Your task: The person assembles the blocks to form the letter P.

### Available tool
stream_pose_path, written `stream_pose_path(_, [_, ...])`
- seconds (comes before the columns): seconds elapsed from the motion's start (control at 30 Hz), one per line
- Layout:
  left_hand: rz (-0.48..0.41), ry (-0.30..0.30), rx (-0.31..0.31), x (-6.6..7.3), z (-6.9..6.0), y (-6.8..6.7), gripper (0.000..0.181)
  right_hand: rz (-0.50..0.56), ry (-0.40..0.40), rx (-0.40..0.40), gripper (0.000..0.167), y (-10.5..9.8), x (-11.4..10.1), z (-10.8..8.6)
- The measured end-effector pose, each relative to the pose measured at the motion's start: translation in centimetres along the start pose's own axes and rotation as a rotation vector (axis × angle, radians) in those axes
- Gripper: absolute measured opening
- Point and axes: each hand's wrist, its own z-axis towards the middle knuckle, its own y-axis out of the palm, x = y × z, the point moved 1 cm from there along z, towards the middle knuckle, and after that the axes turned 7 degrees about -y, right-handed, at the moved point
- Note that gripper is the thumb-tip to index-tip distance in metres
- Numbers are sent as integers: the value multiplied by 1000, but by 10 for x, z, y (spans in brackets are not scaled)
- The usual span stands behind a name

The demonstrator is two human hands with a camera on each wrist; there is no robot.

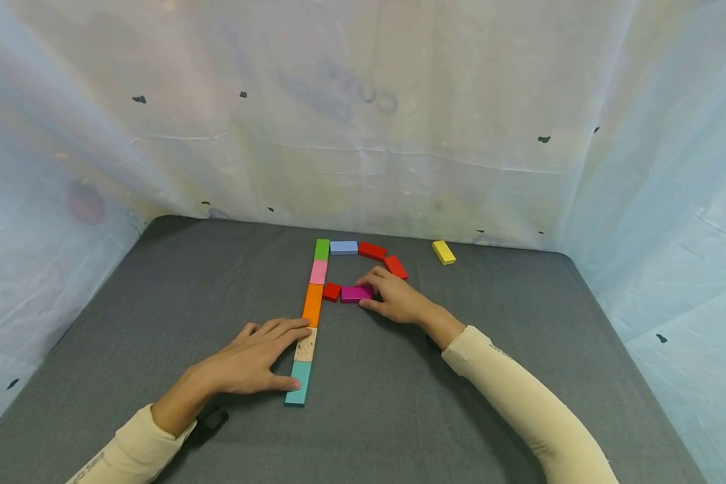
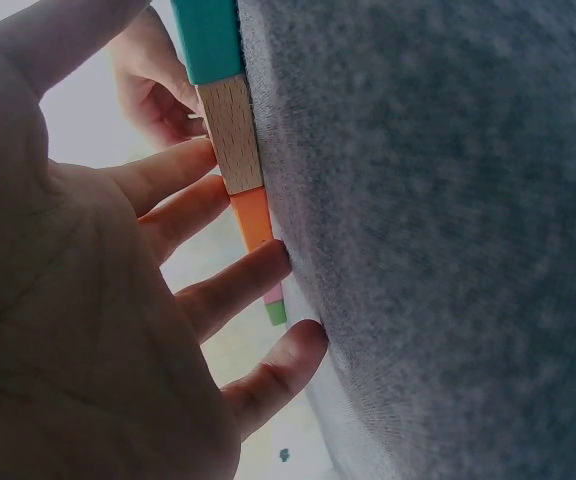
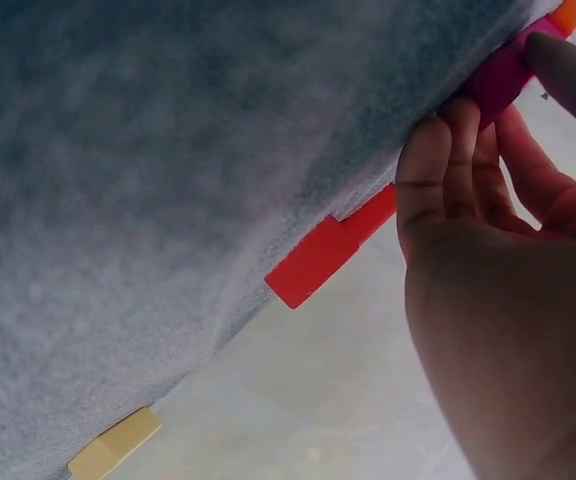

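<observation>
A column of flat blocks runs toward me: green point(image 1: 322, 249), pink point(image 1: 318, 271), orange point(image 1: 312, 302), bare wood point(image 1: 305, 346) and teal point(image 1: 300, 384). My left hand point(image 1: 251, 359) is spread along its left side, fingers extended, with fingertips at the orange and wood blocks and the thumb on the teal one. My right hand point(image 1: 399, 299) pinches the right end of a magenta block point(image 1: 353, 294) between thumb and fingers. Left of that, a small red block point(image 1: 331, 292) sits beside the orange one. In the right wrist view the fingers partly cover the magenta block point(image 3: 503, 75).
From the column's top, a light blue block point(image 1: 343, 248), a red block point(image 1: 372, 251) and a slanted red block point(image 1: 396, 267) curve rightward. A yellow block point(image 1: 444, 252) lies apart at the back right. Pale sheeting point(image 1: 363, 134) hangs around the grey cloth surface point(image 1: 387, 417).
</observation>
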Motion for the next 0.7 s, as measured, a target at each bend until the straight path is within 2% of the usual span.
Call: stream_pose_path(0.7, [18, 5, 14, -1, -1, -1, 89, 24, 18, -1, 44, -3, 7, -2])
